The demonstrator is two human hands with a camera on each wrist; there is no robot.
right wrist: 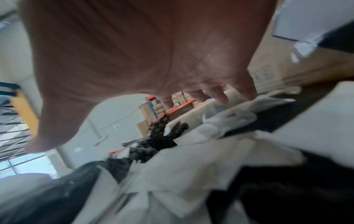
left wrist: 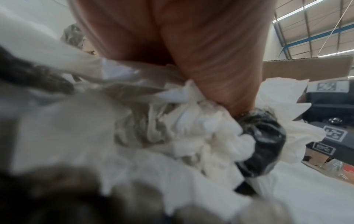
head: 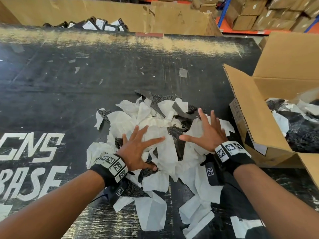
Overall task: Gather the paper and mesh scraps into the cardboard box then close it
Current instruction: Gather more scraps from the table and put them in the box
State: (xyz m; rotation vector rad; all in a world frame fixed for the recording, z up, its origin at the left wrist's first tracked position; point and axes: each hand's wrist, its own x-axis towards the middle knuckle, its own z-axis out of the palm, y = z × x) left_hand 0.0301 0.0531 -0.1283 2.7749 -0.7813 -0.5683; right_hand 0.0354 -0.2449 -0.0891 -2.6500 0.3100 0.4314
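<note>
A pile of white paper scraps (head: pixel 155 128) mixed with black mesh scraps (head: pixel 174 131) lies on the black table in front of me. My left hand (head: pixel 138 147) lies spread flat on the pile's left side, fingers straight, palm pressing the paper (left wrist: pixel 191 136). My right hand (head: pixel 205 130) is spread over the pile's right side, fingers splayed, holding nothing; its palm (right wrist: pixel 143 53) hovers just above paper and mesh (right wrist: pixel 159 136). The open cardboard box (head: pixel 255 121) stands at the right, flaps up, with paper and mesh scraps (head: pixel 296 121) inside.
The black table (head: pixel 86 75) carries painted white letters (head: pixel 29 163) at the left and small bits of debris farther back. A big cardboard bin (head: pixel 120 12) stands behind the table. Stacked cartons on shelving (head: pixel 267 12) fill the back right.
</note>
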